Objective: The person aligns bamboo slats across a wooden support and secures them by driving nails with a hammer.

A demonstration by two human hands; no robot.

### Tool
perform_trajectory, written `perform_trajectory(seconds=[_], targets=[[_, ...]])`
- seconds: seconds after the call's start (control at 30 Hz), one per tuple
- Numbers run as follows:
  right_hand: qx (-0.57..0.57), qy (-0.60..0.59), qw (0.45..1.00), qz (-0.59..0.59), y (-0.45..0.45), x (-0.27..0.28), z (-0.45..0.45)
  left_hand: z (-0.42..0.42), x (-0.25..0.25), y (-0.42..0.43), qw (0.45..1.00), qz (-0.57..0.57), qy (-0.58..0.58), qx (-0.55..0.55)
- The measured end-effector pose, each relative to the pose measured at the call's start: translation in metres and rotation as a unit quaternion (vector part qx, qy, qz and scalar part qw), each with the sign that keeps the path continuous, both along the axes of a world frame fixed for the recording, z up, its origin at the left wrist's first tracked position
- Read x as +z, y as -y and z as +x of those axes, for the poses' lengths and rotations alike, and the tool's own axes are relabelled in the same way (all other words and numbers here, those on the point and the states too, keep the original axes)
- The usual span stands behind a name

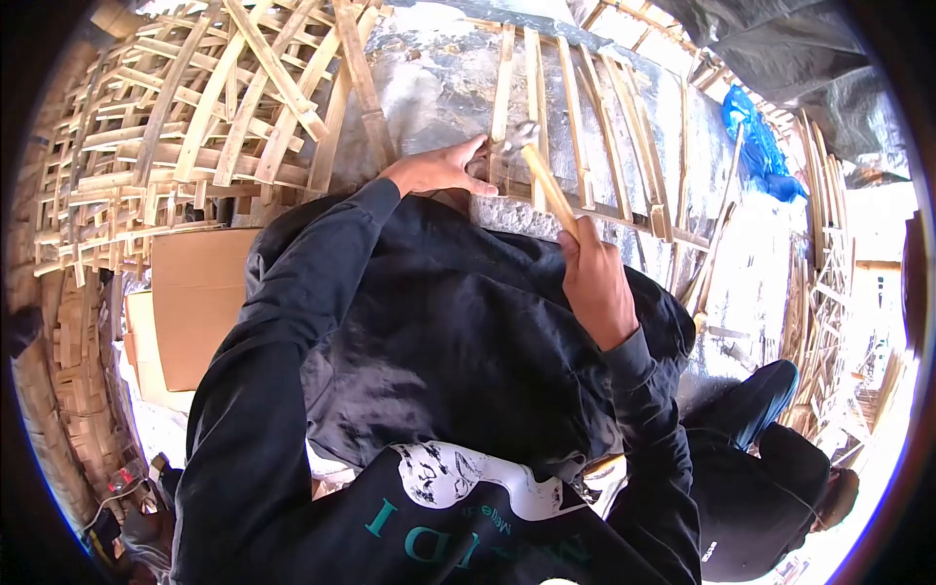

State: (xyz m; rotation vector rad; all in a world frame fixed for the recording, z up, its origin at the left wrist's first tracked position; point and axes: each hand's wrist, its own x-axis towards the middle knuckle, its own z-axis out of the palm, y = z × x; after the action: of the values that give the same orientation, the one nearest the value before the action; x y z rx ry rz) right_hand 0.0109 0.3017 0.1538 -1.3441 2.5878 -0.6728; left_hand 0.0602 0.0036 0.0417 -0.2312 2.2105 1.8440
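Note:
My right hand (597, 288) is closed around the wooden handle of a hammer (551, 187). The hammer's metal head is slightly blurred and lies over the lower part of the upright bamboo slats (534, 83). Left of that head, my left hand (444, 171) is by the lower end of the leftmost slat (503, 83), thumb and forefinger apart. Whether its fingertips touch the slat, I cannot tell. A crosswise bamboo strip (624, 216) runs under the slats' lower ends. Below my left fingers is a rough pale block (517, 216).
A woven bamboo lattice (210, 107) stands at the left, above a cardboard box (200, 312). Dark cloth (439, 312) covers my lap. Another person (770, 478) in dark clothing is at the lower right. A blue plastic bag (756, 146) and bundled bamboo strips (829, 253) are at the right.

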Motion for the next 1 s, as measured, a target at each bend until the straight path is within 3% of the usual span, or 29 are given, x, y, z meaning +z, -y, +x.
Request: perform_trajectory(seconds=[0.07,0.2,0.4,0.5,0.6,0.67,0.8,1.0], targets=[[-0.018,0.038,0.999,-0.021,0.004,0.002,0.001,-0.001,-0.002,0.002,1.000,-0.012,-0.003,-0.011],[0.012,-0.006,1.000,0.018,-0.002,0.001,-0.019,-0.002,0.001,0.000,0.999,-0.029,-0.021,-0.025],[-0.003,-0.022,1.000,-0.006,0.003,0.005,-0.015,0.001,0.010,-0.001,0.999,0.027,-0.026,-0.026],[0.013,-0.007,0.996,0.088,-0.003,0.005,-0.020,-0.003,-0.009,0.002,1.000,-0.001,-0.019,-0.022],[0.043,-0.032,0.998,0.014,0.001,0.005,-0.026,0.003,0.008,-0.004,1.000,-0.008,-0.008,-0.016],[-0.013,-0.029,0.999,0.008,0.006,0.004,-0.018,0.006,0.022,-0.006,0.999,0.023,-0.017,-0.020],[0.040,0.000,0.997,0.074,0.000,0.018,-0.024,-0.001,-0.008,0.002,0.999,-0.025,-0.009,-0.028],[-0.008,-0.016,1.000,-0.016,0.007,0.012,-0.014,-0.001,-0.003,0.000,1.000,0.003,0.001,-0.019]])
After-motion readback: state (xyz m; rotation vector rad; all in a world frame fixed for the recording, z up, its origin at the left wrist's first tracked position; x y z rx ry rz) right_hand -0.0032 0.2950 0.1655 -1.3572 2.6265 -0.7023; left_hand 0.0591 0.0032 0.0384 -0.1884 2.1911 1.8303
